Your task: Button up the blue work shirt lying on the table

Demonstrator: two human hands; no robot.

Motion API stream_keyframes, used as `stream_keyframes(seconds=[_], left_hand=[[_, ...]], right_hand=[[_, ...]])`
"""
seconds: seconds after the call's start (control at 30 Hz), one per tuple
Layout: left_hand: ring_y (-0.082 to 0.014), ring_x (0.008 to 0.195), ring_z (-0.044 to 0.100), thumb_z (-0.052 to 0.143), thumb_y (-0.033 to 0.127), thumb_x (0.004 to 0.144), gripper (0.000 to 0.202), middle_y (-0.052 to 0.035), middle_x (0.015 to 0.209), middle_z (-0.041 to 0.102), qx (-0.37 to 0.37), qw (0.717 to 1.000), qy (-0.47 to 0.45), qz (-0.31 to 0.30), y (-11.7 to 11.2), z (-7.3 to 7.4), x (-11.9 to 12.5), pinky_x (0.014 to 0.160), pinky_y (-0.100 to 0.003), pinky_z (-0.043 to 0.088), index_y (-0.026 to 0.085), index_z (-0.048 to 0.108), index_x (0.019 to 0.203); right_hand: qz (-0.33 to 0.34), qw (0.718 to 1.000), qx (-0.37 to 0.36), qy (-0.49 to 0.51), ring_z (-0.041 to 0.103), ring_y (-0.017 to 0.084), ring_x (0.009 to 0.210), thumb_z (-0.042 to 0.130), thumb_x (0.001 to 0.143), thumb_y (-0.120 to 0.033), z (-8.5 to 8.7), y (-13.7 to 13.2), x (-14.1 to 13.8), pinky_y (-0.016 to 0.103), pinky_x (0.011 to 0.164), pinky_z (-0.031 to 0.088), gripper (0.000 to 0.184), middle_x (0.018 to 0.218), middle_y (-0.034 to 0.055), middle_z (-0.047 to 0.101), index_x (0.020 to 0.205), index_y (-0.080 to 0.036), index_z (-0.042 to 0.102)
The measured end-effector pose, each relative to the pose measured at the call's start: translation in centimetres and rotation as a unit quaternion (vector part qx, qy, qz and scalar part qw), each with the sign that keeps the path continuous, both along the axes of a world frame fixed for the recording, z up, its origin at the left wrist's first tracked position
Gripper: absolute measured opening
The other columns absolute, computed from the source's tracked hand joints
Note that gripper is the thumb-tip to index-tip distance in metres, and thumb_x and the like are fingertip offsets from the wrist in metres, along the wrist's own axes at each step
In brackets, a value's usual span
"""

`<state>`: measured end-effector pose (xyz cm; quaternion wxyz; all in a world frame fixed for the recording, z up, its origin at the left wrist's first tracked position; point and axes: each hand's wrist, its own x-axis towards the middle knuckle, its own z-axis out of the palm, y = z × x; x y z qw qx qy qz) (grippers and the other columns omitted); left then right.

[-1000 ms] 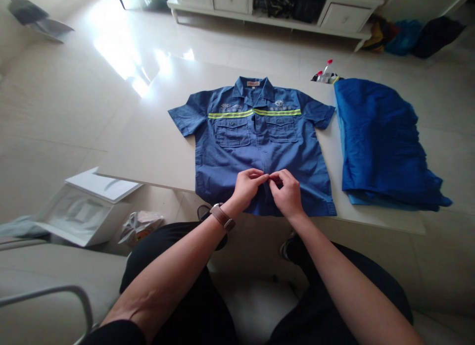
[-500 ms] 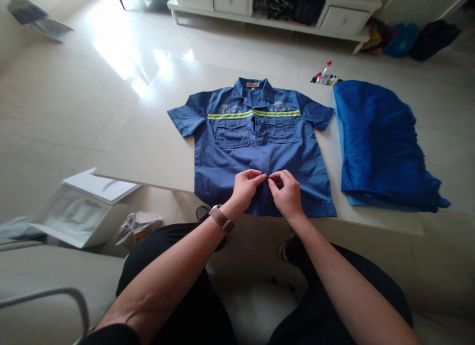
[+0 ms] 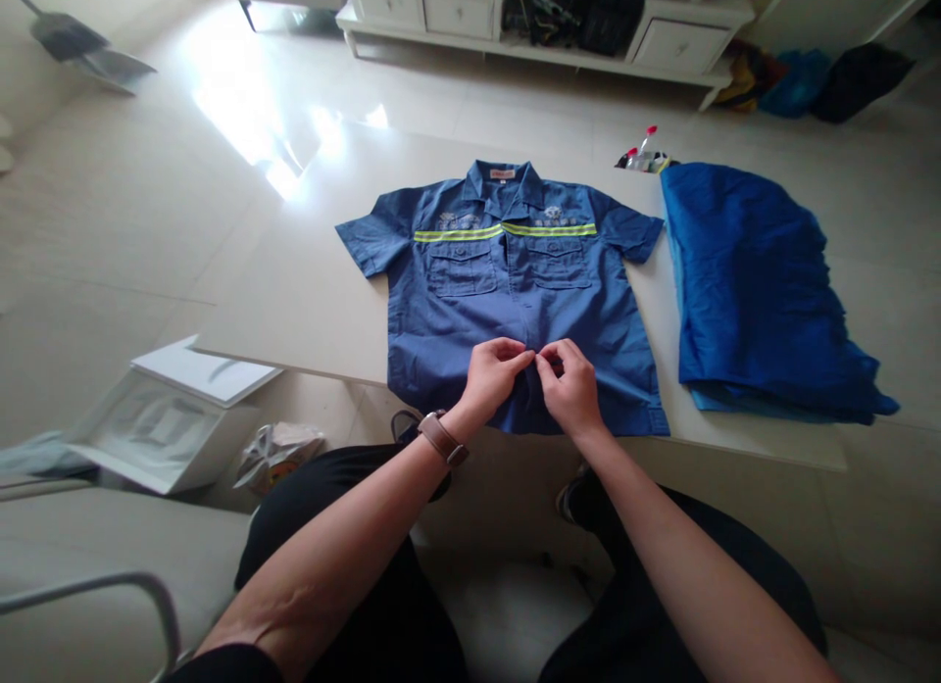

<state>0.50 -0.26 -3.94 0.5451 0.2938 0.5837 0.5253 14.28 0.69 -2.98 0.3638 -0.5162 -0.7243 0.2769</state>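
A blue short-sleeved work shirt (image 3: 470,316) lies spread face up, collar away from me, with a yellow reflective stripe across the chest and two flap pockets. Over its lower front placket, my left hand (image 3: 498,369) pinches the cloth edge between thumb and fingers. Close against it, my right hand (image 3: 568,381) pinches the other side of the same placket. The fingertips nearly touch. Whatever button or buttonhole lies between them is hidden. Above my hands the placket's edges lie together, while the collar is spread.
The shirt rests on a pale table (image 3: 294,301). At the right is a folded pile of bright blue cloth (image 3: 765,291). Bottles with red caps (image 3: 645,152) show behind the table. An open white box (image 3: 173,409) and a plastic bag (image 3: 275,453) are at the lower left.
My fingertips have drawn slightly closer together at the placket, and the dark bit visible between them is now covered. The whole view has shifted a little; the shirt lies as before.
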Motion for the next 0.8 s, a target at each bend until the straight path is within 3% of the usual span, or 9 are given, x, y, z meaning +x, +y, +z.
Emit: stream_keyframes(seconds=[0.33,0.53,0.67,0.8], left_hand=[[-0.0109,0.06,0.051,0.085,0.04,0.062,0.033,-0.0027,0.066,0.067,-0.019,0.999,-0.032,-0.024,-0.5,0.2,-0.1,0.057,-0.024,0.034,0.013,0.071,0.075],[-0.0114,0.063,0.055,0.084,0.038,0.061,0.032,-0.004,0.07,0.069,-0.009,0.999,-0.044,-0.006,-0.4,0.0,0.1,0.06,-0.023,0.037,0.013,0.07,0.075],[-0.0117,0.062,0.057,0.084,0.033,0.063,0.027,-0.0029,0.068,0.068,0.012,0.999,-0.035,-0.012,-0.2,0.0,0.0,0.06,-0.023,0.04,0.013,0.071,0.075],[-0.0123,0.063,0.059,0.081,0.027,0.068,0.019,-0.0033,0.07,0.069,0.018,1.0,0.006,-0.021,0.0,-0.1,0.0,0.06,-0.023,0.042,0.013,0.071,0.076]], right_hand=[[-0.007,1.0,0.004,-0.009,0.057,0.019,0.075,0.055,0.09,-0.019,-0.2,0.0,0.0,0.032,0.069,0.043,0.015,0.078,0.0028,0.057,0.076,-0.022,0.052],[-0.026,0.999,-0.02,0.01,0.057,0.02,0.076,0.055,0.089,-0.024,0.1,0.1,-0.1,0.032,0.069,0.045,0.014,0.078,0.0034,0.059,0.075,-0.022,0.053],[-0.056,0.985,-0.128,0.097,0.058,0.02,0.073,0.061,0.083,-0.036,-0.4,0.6,0.0,0.035,0.07,0.05,0.016,0.075,0.0029,0.059,0.076,-0.022,0.057],[-0.068,0.938,-0.261,0.217,0.055,0.018,0.068,0.069,0.071,-0.046,-1.2,1.2,0.1,0.034,0.065,0.054,0.027,0.07,0.0005,0.056,0.074,-0.022,0.057]])
